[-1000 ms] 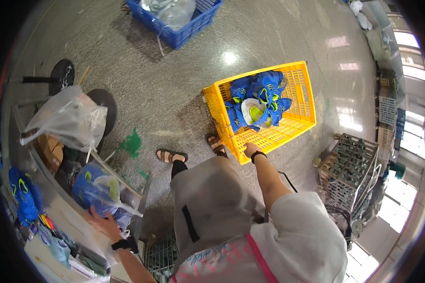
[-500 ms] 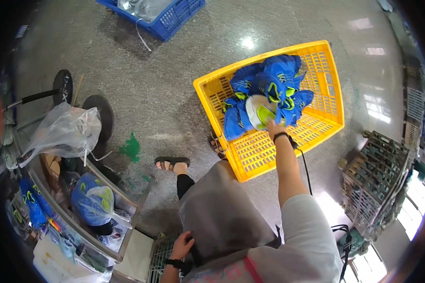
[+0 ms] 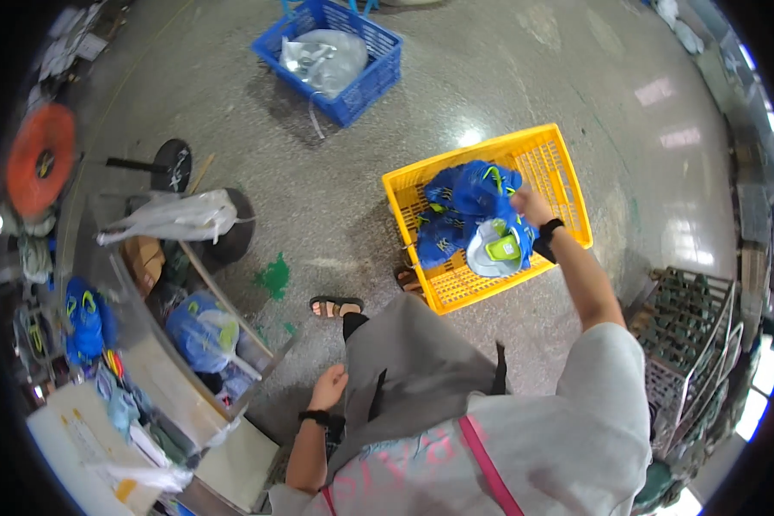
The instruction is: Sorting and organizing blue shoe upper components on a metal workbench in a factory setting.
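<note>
In the yellow basket [image 3: 456,301] lies a pile of blue shoe uppers [image 3: 463,191] with yellow-green lacing. At its near side one piece shows a pale grey, rounded surface [image 3: 483,262] with a bright green patch [image 3: 503,248]. My right hand [image 3: 533,206] reaches in at the pile's right edge, its fingers curled on a blue upper; they are slightly blurred and partly hard to make out. Beside the grey apron [image 3: 413,353], my left hand [image 3: 328,387] hangs with loosely extended fingers and nothing visible in it.
A blue basket [image 3: 374,95] with a clear plastic bag [image 3: 327,60] stands farther off. To the left, a workbench [image 3: 168,370] carries bagged blue shoe parts [image 3: 202,331]; two round black discs stand beyond it. On the right is a metal rack [image 3: 684,322]. A sandalled foot [image 3: 335,307] is near the basket.
My right hand has moved away from the pale piece to the pile's right side. That piece now lies nearer the basket's near edge. My left hand has shifted forward, and the view has tilted.
</note>
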Demonstrator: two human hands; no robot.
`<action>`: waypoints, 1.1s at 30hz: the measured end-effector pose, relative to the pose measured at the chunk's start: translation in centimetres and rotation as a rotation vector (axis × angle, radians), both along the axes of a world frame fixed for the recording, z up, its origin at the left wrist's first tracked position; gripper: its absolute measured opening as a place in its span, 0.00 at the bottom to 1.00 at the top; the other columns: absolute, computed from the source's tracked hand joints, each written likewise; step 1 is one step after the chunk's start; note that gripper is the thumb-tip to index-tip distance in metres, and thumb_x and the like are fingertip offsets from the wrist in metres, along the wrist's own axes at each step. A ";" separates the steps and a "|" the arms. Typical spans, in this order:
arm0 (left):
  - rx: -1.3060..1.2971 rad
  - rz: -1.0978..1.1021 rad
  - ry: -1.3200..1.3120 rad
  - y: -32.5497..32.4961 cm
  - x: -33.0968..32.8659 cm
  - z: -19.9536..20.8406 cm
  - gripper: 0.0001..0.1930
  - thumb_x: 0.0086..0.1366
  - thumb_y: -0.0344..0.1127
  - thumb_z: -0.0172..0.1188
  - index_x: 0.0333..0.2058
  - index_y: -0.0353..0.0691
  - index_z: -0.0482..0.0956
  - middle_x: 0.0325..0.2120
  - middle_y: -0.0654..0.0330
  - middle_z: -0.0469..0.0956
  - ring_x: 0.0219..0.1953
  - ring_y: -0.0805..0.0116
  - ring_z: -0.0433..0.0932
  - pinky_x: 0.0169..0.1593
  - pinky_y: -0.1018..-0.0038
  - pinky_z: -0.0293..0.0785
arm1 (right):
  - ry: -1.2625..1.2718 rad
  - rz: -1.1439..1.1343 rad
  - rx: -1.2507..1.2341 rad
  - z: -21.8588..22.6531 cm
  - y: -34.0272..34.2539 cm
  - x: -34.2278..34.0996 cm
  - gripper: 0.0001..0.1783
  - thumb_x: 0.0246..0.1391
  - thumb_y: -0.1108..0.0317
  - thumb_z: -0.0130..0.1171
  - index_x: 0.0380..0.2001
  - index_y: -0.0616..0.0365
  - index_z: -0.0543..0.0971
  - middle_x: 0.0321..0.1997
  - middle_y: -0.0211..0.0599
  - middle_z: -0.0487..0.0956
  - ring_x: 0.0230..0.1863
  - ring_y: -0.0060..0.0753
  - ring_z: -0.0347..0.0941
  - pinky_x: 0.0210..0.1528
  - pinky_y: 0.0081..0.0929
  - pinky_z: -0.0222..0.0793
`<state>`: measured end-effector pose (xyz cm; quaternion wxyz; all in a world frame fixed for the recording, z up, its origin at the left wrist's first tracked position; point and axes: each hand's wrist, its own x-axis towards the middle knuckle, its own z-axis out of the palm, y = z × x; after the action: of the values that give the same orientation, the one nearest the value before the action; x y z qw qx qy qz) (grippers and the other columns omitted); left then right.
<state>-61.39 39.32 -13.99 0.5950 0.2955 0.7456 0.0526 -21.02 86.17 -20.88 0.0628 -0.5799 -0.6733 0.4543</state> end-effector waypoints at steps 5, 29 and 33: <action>0.280 0.300 0.097 -0.5 0.1 1.7 0.19 0.61 0.37 0.52 0.48 0.32 0.67 0.42 0.52 0.74 0.46 0.63 0.72 0.50 0.72 0.66 | 0.542 0.126 -0.012 21.0 4.0 -12.0 0.17 0.58 0.54 0.46 0.24 0.54 0.72 0.20 0.19 0.66 0.22 0.14 0.59 0.26 0.14 0.56; 1.466 1.919 -0.212 -15.9 -16.9 20.2 0.43 0.59 0.60 0.45 0.61 0.56 0.26 0.62 0.48 0.32 0.62 0.47 0.47 0.49 0.46 0.66 | 1.599 1.103 -1.076 63.7 -43.4 -75.8 0.14 0.58 0.56 0.46 0.31 0.56 0.71 0.22 0.25 0.66 0.22 0.21 0.58 0.26 0.20 0.58; 1.993 1.846 -0.297 -22.3 -19.7 17.7 0.34 0.62 0.60 0.37 0.60 0.47 0.48 0.60 0.54 0.50 0.59 0.50 0.56 0.52 0.51 0.65 | 1.463 1.134 -0.997 55.7 -46.0 -83.3 0.16 0.54 0.63 0.47 0.44 0.59 0.72 0.44 0.39 0.73 0.46 0.38 0.68 0.49 0.36 0.64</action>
<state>-81.11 16.97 3.73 -0.0456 -0.0140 0.2460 0.9681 -104.30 40.12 34.84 -0.0133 0.2759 -0.3808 0.8825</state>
